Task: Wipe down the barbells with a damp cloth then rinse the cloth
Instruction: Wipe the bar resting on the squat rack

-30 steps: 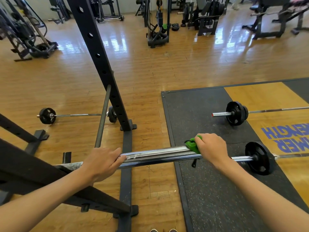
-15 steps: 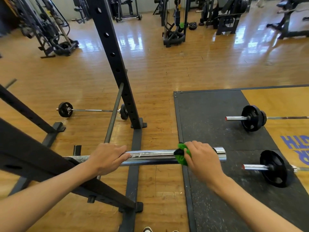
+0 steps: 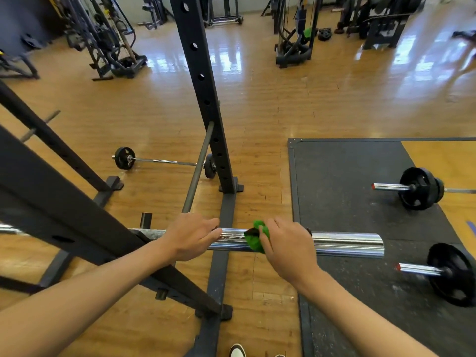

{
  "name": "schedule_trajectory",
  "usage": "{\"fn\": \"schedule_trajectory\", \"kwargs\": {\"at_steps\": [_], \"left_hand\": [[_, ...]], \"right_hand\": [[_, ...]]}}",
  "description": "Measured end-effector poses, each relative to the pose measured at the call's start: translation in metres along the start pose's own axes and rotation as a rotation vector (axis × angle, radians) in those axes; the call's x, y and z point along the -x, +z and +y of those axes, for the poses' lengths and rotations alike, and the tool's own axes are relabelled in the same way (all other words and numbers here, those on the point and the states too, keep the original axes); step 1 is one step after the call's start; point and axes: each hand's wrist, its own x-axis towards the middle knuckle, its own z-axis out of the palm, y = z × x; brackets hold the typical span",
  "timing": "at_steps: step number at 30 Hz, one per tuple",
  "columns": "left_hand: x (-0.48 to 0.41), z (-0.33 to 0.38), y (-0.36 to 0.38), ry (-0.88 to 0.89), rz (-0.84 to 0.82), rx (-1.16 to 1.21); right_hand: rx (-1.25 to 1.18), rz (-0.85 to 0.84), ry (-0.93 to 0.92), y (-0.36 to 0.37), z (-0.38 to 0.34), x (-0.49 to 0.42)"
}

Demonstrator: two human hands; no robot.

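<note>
- Change: the right hand point(image 3: 286, 243) has travelled leftward along the chrome sleeve of the racked barbell point(image 3: 347, 244). A long bare stretch of sleeve is now exposed out to its free end. The gap to the left hand point(image 3: 190, 235) has narrowed to a short span.
- Right hand: fingers are curled over the green cloth point(image 3: 255, 237), which is bunched and pressed onto the top of the sleeve. The cloth shows at the thumb side only.
- Left hand: fingers are curled over the sleeve just beside the rack upright point(image 3: 203, 94), and the bar appears to be steadied by it.
- Judgement: an inward wiping pass on this sleeve is nearly spent. Only the strip between the hands looks uncovered.
- Barbells judged not yet wiped: a small barbell point(image 3: 159, 160) on the wooden floor beyond the rack, and a far barbell point(image 3: 417, 188) and a near barbell point(image 3: 448, 274) on the rubber mat point(image 3: 334, 189).
- Containers: no bucket, basin or sink is seen in this view, so where the rinse is to be done cannot be told. Rinsing is judged not yet begun.
</note>
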Motion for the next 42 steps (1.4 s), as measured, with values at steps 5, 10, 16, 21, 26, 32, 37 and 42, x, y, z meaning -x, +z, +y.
{"fn": "schedule_trajectory", "kwargs": {"at_steps": [5,10,16,21,26,32,37,42], "left_hand": [[0.002,0.000,0.003,0.007,0.038,0.060],[0.005,0.000,0.005,-0.022,0.127,0.092],[0.007,0.002,0.004,-0.038,0.180,0.093],[0.009,0.008,0.004,-0.133,0.262,0.164],[0.013,0.004,0.006,-0.223,0.224,0.207],[0.015,0.002,0.005,-0.154,0.207,0.114],[0.012,-0.001,0.008,-0.157,0.188,0.062],[0.010,-0.001,0.007,-0.109,0.143,-0.072]], "right_hand": [[0.037,-0.037,-0.039,-0.017,0.056,0.024],[0.152,-0.203,0.388,-0.023,0.045,-0.006],[-0.071,-0.371,0.510,-0.006,-0.012,-0.049],[-0.167,-0.396,0.470,0.016,-0.060,-0.069],[0.017,-0.221,-0.051,0.022,-0.065,-0.036],[0.093,-0.076,-0.231,0.012,-0.005,0.010],[0.116,-0.017,-0.102,-0.014,0.057,0.037],[0.132,0.067,0.064,-0.044,0.121,0.060]]}}
